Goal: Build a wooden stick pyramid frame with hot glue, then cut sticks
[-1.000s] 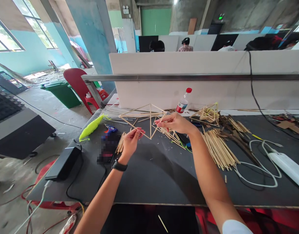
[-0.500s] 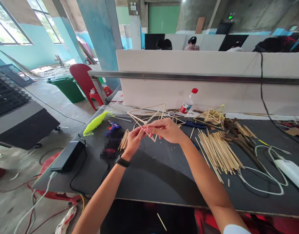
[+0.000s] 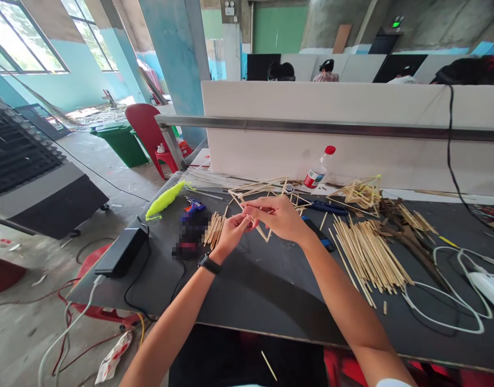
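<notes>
Both hands meet over the middle of the table, pinching a frame of thin wooden sticks (image 3: pixel 258 187). My left hand (image 3: pixel 232 234), with a dark band on its wrist, is closed with thumb and fingertips at the near left part of the frame. My right hand (image 3: pixel 282 218) reaches across from the right, closed, its fingertips touching those of the left. The joint between the fingertips is mostly hidden. Past the hands, the frame's sticks overlap others on the table, so its full shape is hard to make out.
A large pile of sticks (image 3: pixel 371 258) lies right; a smaller bundle (image 3: pixel 215 230) lies left. Around them are a blue glue gun (image 3: pixel 195 205), a yellow-green object (image 3: pixel 165 200), a bottle (image 3: pixel 320 167), a black adapter box (image 3: pixel 121 252) and a white cable (image 3: pixel 444 322).
The view has turned slightly left, so the scene sits farther right. The stick frame has tilted and its far side appears lower. Both hands keep their pinch.
</notes>
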### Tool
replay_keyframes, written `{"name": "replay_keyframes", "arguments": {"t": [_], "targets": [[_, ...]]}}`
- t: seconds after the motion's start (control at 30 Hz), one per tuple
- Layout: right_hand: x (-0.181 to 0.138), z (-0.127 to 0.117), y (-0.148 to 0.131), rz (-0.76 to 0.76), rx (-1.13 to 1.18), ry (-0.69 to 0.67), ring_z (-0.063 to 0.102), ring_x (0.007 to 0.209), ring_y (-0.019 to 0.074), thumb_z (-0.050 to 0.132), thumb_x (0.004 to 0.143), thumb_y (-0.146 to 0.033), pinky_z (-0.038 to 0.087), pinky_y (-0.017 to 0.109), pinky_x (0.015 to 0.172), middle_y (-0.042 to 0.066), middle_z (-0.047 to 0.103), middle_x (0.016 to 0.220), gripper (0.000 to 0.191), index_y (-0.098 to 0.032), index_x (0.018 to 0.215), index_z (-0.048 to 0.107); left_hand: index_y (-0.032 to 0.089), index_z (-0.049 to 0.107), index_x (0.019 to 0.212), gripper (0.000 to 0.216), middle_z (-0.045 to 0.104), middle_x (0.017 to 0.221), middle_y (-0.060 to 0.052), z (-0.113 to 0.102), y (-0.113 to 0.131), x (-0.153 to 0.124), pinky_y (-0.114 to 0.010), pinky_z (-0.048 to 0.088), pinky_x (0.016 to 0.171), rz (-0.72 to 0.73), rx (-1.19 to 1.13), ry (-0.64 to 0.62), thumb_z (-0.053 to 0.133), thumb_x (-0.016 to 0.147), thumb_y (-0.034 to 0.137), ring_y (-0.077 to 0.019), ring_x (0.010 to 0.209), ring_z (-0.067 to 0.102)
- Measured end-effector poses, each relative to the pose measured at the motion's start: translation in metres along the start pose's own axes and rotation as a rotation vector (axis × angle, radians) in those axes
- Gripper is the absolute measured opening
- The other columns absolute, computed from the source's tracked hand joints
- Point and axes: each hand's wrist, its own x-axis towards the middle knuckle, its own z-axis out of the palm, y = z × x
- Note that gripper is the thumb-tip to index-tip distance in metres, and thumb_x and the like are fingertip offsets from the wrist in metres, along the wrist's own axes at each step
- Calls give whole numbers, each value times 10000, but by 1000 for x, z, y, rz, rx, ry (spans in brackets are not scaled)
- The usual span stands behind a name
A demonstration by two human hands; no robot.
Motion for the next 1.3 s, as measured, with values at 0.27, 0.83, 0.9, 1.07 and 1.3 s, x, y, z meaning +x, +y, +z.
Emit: {"name": "replay_keyframes", "arguments": {"t": [0.27, 0.83, 0.9, 1.07, 1.3], "targets": [[0, 0, -1, 10, -31, 26, 697, 756, 172, 647, 928, -473, 509, 290, 634, 41, 782, 926, 270, -295, 1037, 817, 136, 769, 877, 457, 739, 813, -60, 0, 0, 0, -290, 595, 720, -29, -6, -2, 805, 734, 569, -153, 705, 680], [-5, 15, -11, 15, -47, -144, 641, 695, 127, 669, 907, -433, 458, 250, 593, 16, 773, 894, 266, -283, 1082, 802, 171, 724, 724, 283, 704, 702, -57, -9, -9, 4, -301, 508, 595, 153, 138, 43, 798, 728, 444, -196, 665, 629], [-6, 12, -12, 35, -2, -159, 641, 700, 122, 694, 886, -429, 452, 242, 575, 17, 766, 943, 268, -280, 1086, 793, 165, 754, 812, 312, 735, 767, -74, -7, -6, 4, -308, 523, 613, 141, 104, 62, 817, 709, 452, -211, 703, 656], [-4, 4, -9, 140, 207, -200, 646, 662, 122, 619, 911, -588, 439, 224, 516, 43, 748, 865, 432, -233, 1108, 766, 153, 777, 933, 461, 752, 795, -86, -2, 5, 3, -306, 547, 608, 131, 71, 134, 821, 697, 547, -220, 713, 683], [3, -4, 1, 292, 375, -35, 640, 610, 114, 538, 921, -670, 411, 221, 463, 85, 753, 923, 524, -208, 995, 776, 167, 773, 977, 450, 764, 923, -81, -6, 9, 3, -305, 582, 757, 139, 31, 175, 758, 781, 572, -189, 803, 708]]}}
